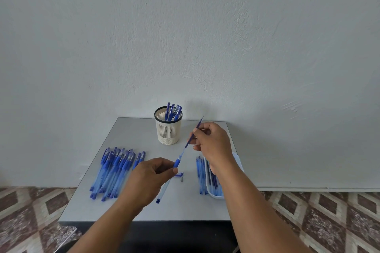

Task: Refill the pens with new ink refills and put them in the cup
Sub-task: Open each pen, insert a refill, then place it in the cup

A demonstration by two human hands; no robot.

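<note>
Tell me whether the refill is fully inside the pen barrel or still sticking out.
Sticking out. The right hand pinches the refill well above the barrel that the left hand holds; its tip points up beyond the fingers.

cup [168,128] behind, pens [115,172] left, refills [202,176] right

Your left hand [151,172] pinches the pen barrel [167,184] low, while your raised right hand [211,141] pinches the refill [196,129], both forearms reaching forward.
</note>
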